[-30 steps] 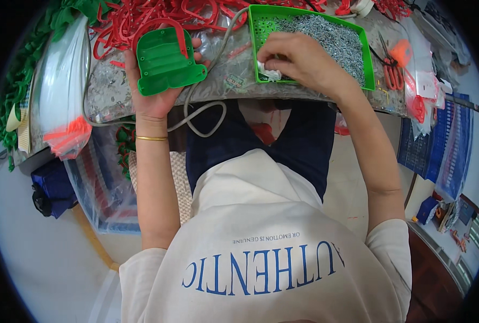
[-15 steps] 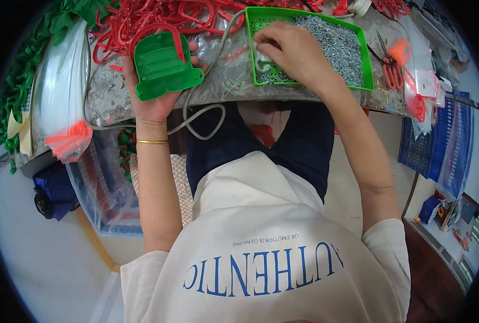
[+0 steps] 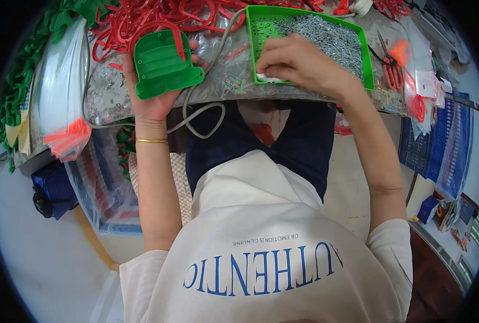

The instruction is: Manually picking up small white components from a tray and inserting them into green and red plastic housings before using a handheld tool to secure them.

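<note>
My left hand (image 3: 156, 107) is closed around a green plastic shell (image 3: 161, 64) with several small holes near its edge, its hollow side up. A curved red plastic strip (image 3: 178, 46) lies across the shell's far edge. My right hand (image 3: 299, 59) is inside the left part of a shallow green tray (image 3: 367, 62), its fingers bent and pressed together. Small metal screws (image 3: 331, 37) heap up in the tray's right part. Under my right fingers a white object (image 3: 268, 79) shows in part. What those fingers hold, if anything, is hidden.
Red plastic strips (image 3: 142, 24) pile up behind the shell. A grey cable (image 3: 223, 40) crosses the table and loops over its front edge. Clear bags (image 3: 61, 81) and green parts (image 3: 13, 102) lie at left. Red-handled scissors (image 3: 393, 75) lie right of the tray.
My right hand has moved nearer within the tray and now covers most of the white object. My left hand and the green shell have hardly moved.
</note>
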